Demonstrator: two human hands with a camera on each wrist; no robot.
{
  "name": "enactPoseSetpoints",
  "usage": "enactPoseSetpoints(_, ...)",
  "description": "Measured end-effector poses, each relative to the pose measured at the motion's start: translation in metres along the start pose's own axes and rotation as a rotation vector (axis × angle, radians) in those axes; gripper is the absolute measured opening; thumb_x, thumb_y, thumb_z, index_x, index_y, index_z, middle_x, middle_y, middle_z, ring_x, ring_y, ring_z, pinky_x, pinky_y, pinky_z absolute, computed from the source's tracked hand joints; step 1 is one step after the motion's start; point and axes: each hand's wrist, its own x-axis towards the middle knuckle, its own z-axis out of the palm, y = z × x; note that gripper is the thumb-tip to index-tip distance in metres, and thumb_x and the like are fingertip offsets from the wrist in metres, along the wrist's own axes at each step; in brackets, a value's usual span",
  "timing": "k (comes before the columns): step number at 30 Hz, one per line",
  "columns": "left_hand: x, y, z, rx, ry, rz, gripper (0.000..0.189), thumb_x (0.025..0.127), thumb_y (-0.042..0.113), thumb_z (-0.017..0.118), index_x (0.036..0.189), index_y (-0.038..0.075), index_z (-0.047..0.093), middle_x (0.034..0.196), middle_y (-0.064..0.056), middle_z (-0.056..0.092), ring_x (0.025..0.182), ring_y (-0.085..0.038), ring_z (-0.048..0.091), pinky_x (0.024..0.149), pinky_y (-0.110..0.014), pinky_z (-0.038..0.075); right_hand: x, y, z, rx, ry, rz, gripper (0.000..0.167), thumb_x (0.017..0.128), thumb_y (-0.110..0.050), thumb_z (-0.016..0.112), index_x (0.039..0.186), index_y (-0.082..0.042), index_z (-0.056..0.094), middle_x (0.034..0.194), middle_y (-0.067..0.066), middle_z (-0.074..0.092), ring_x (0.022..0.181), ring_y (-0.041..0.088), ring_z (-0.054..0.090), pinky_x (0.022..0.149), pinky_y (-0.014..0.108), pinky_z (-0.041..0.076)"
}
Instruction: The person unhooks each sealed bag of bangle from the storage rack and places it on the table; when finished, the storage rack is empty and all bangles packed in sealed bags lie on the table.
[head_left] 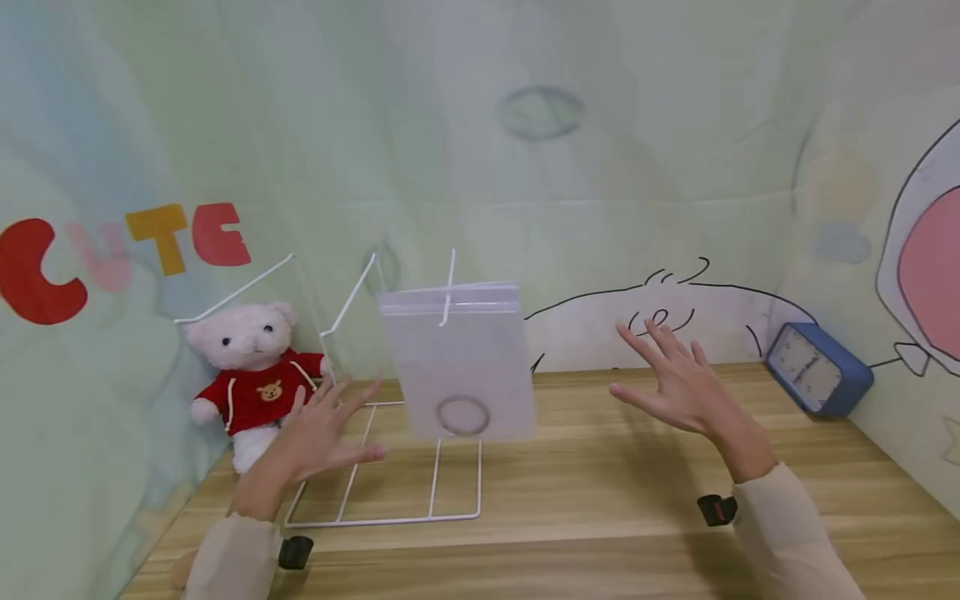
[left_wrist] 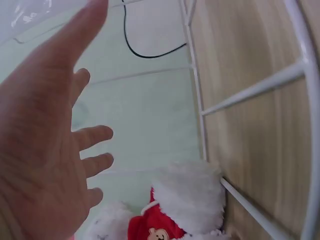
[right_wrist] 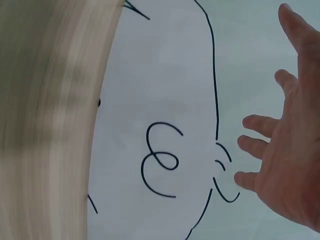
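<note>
A white wire rack stands on the wooden table, with three bare prongs rising at angles. Frosted zip bags hang from its right prong; a ring-shaped outline shows near their bottom edge. My left hand is held with fingers spread and nothing in it, left of the bags and overlapping the rack in the head view. In the left wrist view its palm faces the rack's wires. My right hand, also spread and holding nothing, is raised over the table right of the bags.
A white teddy bear in a red hoodie sits behind my left hand, beside the rack. A blue clock stands at the table's back right corner. Printed cloth hangs behind and along both sides of the table.
</note>
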Motion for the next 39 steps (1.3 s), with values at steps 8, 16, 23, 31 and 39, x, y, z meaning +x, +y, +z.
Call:
enactPoseSetpoints(8,-0.011,-0.009,0.005,-0.127,-0.113,0.039,0.087,0.080,0.063,0.072,0.151,0.018,0.046,0.144,-0.025,0.048,0.131,-0.050,0.045,0.100,-0.075,0.026,0.020,-0.025,0.008,0.179,0.025,-0.129,0.088,0.091,-0.055,0.064,0.161,-0.033,0.016,0.161,0.017,0.026,0.143,0.044,0.030,0.110,0.068,0.019)
enactPoseSetpoints(16,-0.024,-0.018,0.006,-0.216,-0.200,0.070,0.090,0.080,0.054,0.077,0.152,0.014,0.043,0.144,-0.033,0.044,0.133,-0.054,0.039,0.096,-0.080,0.023,0.035,-0.057,0.002,0.376,-0.008,-0.186,0.082,0.092,-0.052,0.067,0.160,-0.033,0.024,0.157,0.006,0.037,0.141,0.030,0.038,0.108,0.059,0.032)
enactPoseSetpoints(23,-0.036,-0.026,0.015,-0.383,-0.260,0.139,0.092,0.081,0.042,0.082,0.151,0.000,0.040,0.148,-0.022,0.046,0.131,-0.046,0.045,0.102,-0.060,0.038,0.039,-0.079,0.005,0.535,0.002,-0.219,0.065,0.093,-0.042,0.070,0.151,-0.030,0.044,0.133,0.008,0.062,0.126,0.027,0.056,0.102,0.057,0.040)
enactPoseSetpoints(31,-0.048,-0.033,0.018,-0.444,-0.337,0.092,0.091,0.081,0.041,0.082,0.153,0.006,0.038,0.147,-0.024,0.045,0.133,-0.051,0.038,0.099,-0.069,0.033,0.042,-0.093,0.024,0.597,-0.006,-0.246,0.065,0.092,-0.036,0.073,0.150,-0.028,0.045,0.123,0.005,0.067,0.113,0.021,0.063,0.095,0.054,0.046)
enactPoseSetpoints(39,-0.049,-0.038,0.023,-0.387,-0.384,0.115,0.088,0.078,0.042,0.083,0.149,0.006,0.045,0.145,-0.030,0.039,0.133,-0.058,0.028,0.096,-0.075,0.030,0.044,-0.101,0.030,0.664,0.026,-0.248,0.059,0.092,-0.027,0.075,0.145,-0.021,0.050,0.104,0.005,0.071,0.094,0.022,0.069,0.082,0.053,0.052)
